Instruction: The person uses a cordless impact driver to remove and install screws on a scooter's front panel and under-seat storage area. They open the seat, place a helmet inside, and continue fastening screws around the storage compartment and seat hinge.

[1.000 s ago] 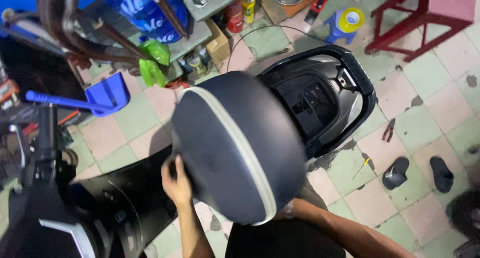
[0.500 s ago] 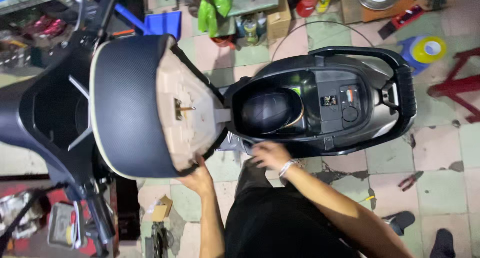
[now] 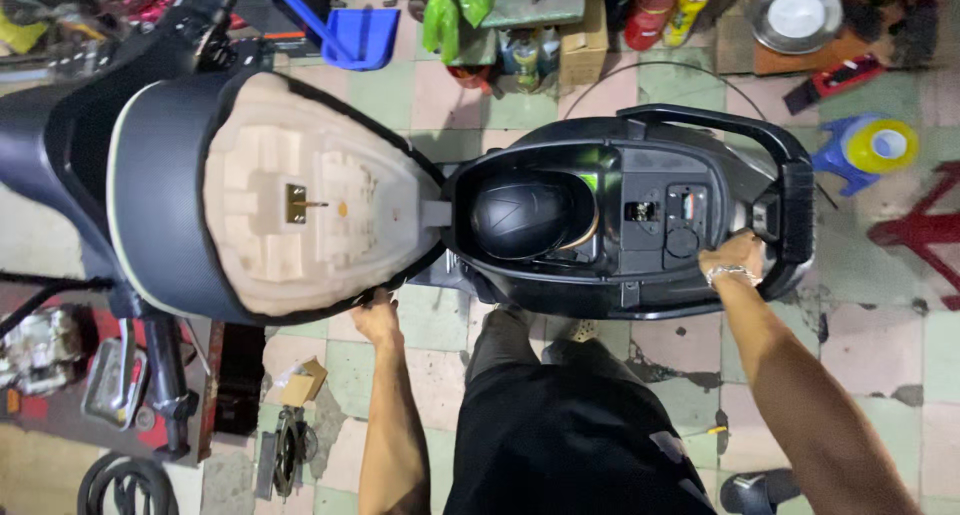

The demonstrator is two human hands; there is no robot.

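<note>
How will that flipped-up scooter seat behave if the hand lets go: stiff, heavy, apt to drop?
Probably stiff: the scooter seat shows a ribbed moulded underside. Likely apt to swing down on its hinge by the storage tub, since the left hand props its edge. Its thick padded rim hints at moderate weight.

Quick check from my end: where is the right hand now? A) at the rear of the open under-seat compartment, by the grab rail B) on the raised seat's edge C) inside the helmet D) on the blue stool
A: the right hand rests at the compartment's rear beside the grab rail, while the left hand holds the raised seat's edge.
</note>
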